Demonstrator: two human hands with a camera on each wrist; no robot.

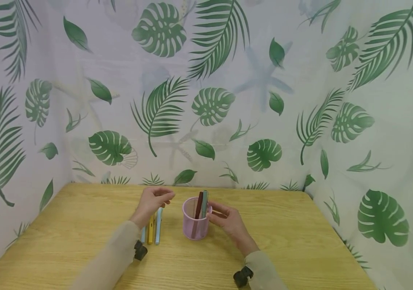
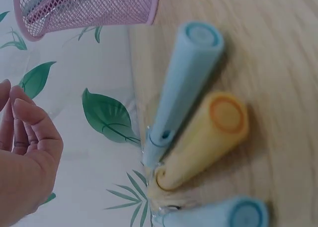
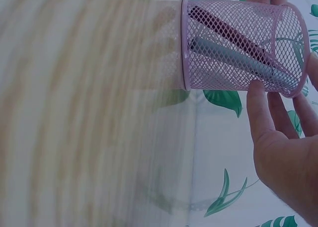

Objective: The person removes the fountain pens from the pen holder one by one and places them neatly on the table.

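Observation:
A pink mesh cup (image 1: 189,229) (image 2: 104,8) (image 3: 213,80) stands upright on the table, holding a dark red pen (image 1: 199,206) (image 3: 231,34) and a grey-green pen (image 1: 204,203) (image 3: 233,58). The right hand (image 1: 231,222) (image 3: 288,155) grips its right side near the rim, thumb on the mesh. Left of the cup, the left hand (image 1: 152,202) (image 2: 32,152) is raised with loosely bent fingers, holding nothing. Below it lie a yellow pen (image 1: 150,233) (image 2: 206,140) and two light blue pens (image 1: 158,230) (image 2: 189,73), one partly hidden by the left arm in the head view.
The wooden table (image 1: 286,237) reaches back to a white cloth (image 1: 228,169) printed with green leaves, which also hangs along both sides. A dark wrist device (image 1: 243,277) is on the right sleeve, another (image 1: 140,250) on the left.

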